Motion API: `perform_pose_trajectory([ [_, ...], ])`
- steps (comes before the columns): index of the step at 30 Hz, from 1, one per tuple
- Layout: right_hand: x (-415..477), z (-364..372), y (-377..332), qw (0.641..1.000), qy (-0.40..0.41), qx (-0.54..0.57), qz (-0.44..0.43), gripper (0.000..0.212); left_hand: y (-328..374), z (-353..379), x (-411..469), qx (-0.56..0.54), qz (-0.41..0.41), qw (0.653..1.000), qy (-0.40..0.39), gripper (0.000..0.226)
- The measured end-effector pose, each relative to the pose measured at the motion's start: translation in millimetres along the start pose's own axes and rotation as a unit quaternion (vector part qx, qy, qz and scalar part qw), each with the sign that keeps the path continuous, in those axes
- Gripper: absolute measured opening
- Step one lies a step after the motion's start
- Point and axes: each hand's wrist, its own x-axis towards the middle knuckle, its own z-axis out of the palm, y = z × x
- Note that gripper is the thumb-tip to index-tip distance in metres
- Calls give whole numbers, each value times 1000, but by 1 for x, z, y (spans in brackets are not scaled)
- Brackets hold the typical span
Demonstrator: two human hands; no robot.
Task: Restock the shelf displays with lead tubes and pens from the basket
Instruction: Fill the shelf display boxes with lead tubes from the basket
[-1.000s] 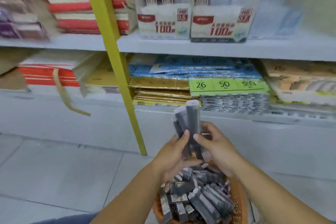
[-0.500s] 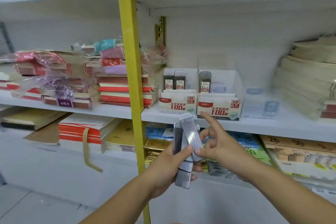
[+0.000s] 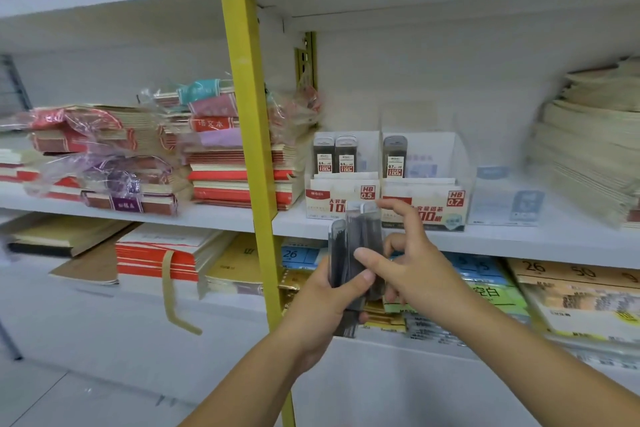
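Several flat, glossy dark lead tubes [image 3: 349, 253] stand upright in our left hand [image 3: 322, 308], fingers wrapped around them below the shelf display [image 3: 384, 198]; our right hand [image 3: 412, 270], half-open, pinches one.

2 bare arms fill the lower part of the view. The left forearm [image 3: 249, 388] comes in from about 6 o'clock and the right forearm [image 3: 540, 367] from about 4 o'clock. Both show only skin from the frame edge to the wrist. The left hand [image 3: 322, 308] is bare too, and its thumb ends in a short, rounded nail [image 3: 367, 276] cut close to the fingertip. The right hand [image 3: 412, 274], at about 3 o'clock from the left one, is also bare, with plain fingers [image 3: 393, 206]. Its fingertips are slightly blurred, so their nails cannot be made out. Both wrists are slim and smooth.
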Motion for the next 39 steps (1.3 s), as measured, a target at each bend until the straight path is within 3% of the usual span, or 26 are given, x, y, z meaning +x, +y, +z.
perform_pose_trajectory([
  [6, 0, -11, -3, 999, -4, 40, 17, 42, 6, -1, -2, -39, 9, 999, 4, 34],
  [11, 3, -27, -4, 993, 18, 113, 32, 36, 15, -4, 0, -73, 24, 997, 4, 55],
  [13, 3, -29, -4, 990, 34, 135, 29, 39, 17, -3, 0, -72, 26, 997, -3, 56],
  [17, 2, -30, -8, 989, 55, 138, 9, 67, 22, 0, 2, -71, 31, 997, 3, 55],
  [20, 5, -35, -24, 993, 70, 82, -39, 57, 29, -2, 6, -98, 44, 994, 24, 54],
  [25, 56, -59, -71, 975, 159, -19, -157, 38, 45, -22, 21, -163, 63, 981, 82, 57],
  [28, 97, -65, -91, 953, 154, -170, -196, 30, 52, -33, 30, -171, 93, 974, 115, 49],
  [32, 137, -61, -87, 885, 109, -413, -183, 16, 56, -41, 37, -147, 102, 976, 125, 39],
  [39, 165, -62, -79, 888, 87, -425, -151, 19, 55, -47, 40, -132, 99, 980, 112, 48],
])
